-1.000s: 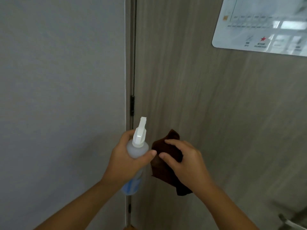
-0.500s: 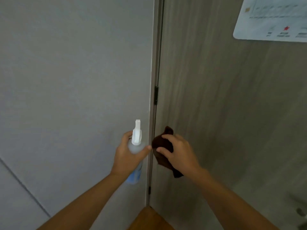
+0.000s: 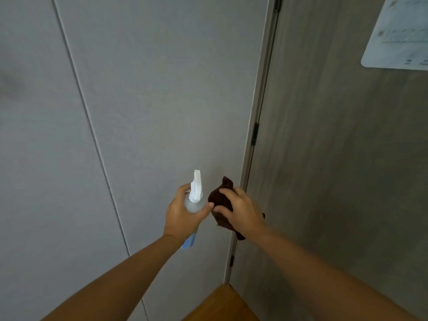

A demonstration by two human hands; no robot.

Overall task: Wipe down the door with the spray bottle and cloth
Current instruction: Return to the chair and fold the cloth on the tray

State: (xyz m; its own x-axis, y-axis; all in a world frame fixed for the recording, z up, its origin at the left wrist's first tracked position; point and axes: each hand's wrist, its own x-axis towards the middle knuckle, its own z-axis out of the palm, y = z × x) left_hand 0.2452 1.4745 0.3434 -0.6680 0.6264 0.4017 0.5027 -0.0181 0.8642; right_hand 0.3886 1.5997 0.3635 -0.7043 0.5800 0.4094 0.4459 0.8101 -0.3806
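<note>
1. The left hand wraps its fingers and thumb around the neck of the spray bottle, nozzle up, which likely keeps the trigger ready.
2. The right hand bunches the dark cloth in curled fingers, so a wad is ready to press flat.
3. Bottle and cloth sit just beside each other, the thumb of the left hand near the cloth.
4. Both are held in front of the grey wall panel, not yet against the door, which stands to the right past its hinged edge.
5. The wood-grain door face offers broad room; a posted sheet at its upper right is an edge to wipe around.
</note>
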